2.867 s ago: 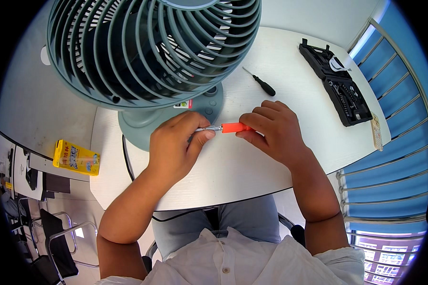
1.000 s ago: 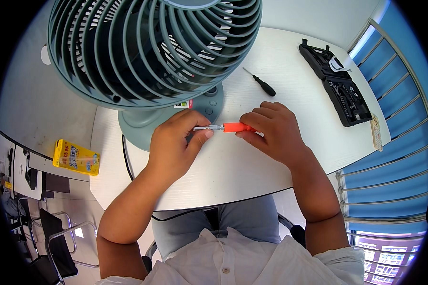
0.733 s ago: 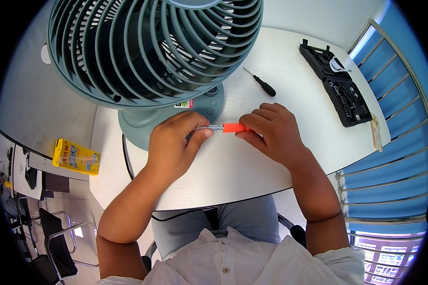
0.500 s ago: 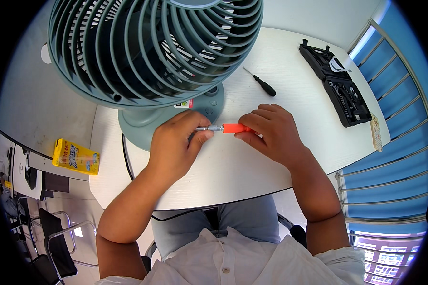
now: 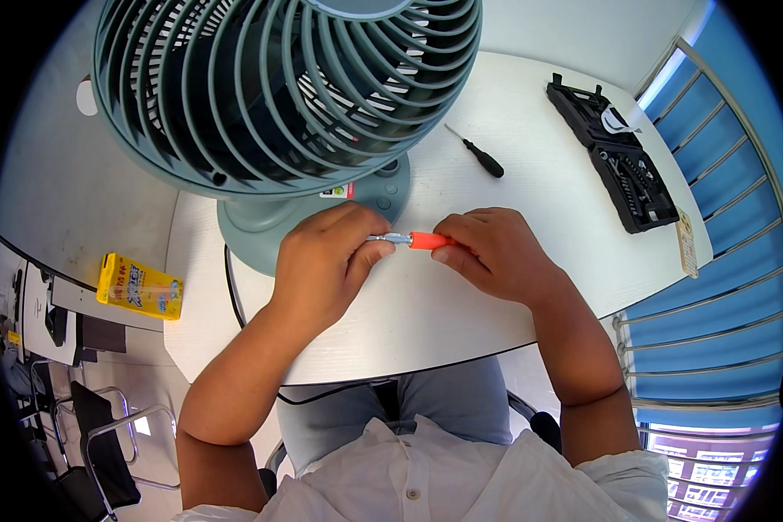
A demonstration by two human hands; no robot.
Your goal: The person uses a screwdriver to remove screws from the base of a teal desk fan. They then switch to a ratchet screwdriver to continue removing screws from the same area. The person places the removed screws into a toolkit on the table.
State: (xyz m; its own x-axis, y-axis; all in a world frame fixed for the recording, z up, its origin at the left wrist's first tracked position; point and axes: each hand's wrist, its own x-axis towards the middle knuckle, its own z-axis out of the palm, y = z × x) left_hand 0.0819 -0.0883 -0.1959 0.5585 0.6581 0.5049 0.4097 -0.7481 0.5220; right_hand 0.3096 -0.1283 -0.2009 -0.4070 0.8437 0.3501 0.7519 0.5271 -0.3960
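Head view: one red-handled tool, centre of frame, above the desk; left hand, fingers pinching its metal shaft; right hand, fingers gripping its handle. One grey-green fan, upper left. One black-handled screwdriver, upper centre-right. One black tool case, upper right.

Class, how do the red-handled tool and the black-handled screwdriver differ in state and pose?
The red-handled tool is held by the left hand and right hand; the black screwdriver lies on the white table. The red-handled tool runs nearly level across the picture; the black screwdriver slants. Both are slim and partly silvery.
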